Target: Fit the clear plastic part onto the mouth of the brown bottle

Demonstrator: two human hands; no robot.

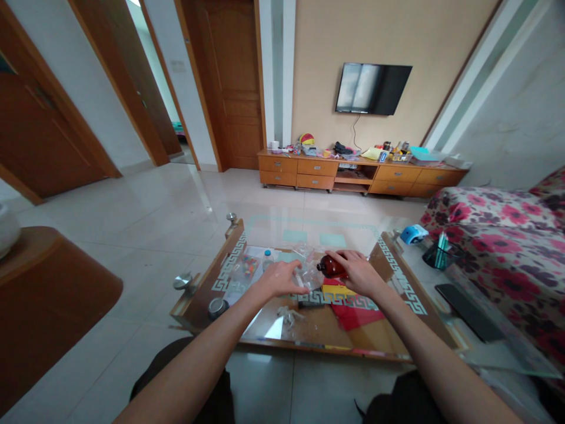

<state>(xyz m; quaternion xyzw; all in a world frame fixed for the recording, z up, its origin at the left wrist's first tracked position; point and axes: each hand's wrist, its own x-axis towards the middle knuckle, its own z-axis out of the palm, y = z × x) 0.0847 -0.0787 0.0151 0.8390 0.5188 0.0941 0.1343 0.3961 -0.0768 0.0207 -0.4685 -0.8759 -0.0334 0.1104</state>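
Note:
Over the glass-topped coffee table (273, 321), my right hand (356, 271) grips a dark brown bottle (332, 267). The bottle lies tilted almost on its side, its black neck pointing left. My left hand (282, 278) curves its thumb and fingers around a clear see-through container (304, 278), whose outline is hard to make out. The bottle's neck is close above that container; whether liquid flows cannot be seen. Just beyond my left hand stands a small clear bottle with a blue cap (267, 258). More crumpled clear plastic (302, 250) shows behind the container.
Red cloth or paper (355, 315) and a yellow piece (338, 292) show by my right hand. A bag of colourful bits (247, 266) and a metal-lidded jar (217, 307) are at left. To the right are a pen holder (441, 253), a phone (468, 311) and a flowered sofa (498, 235).

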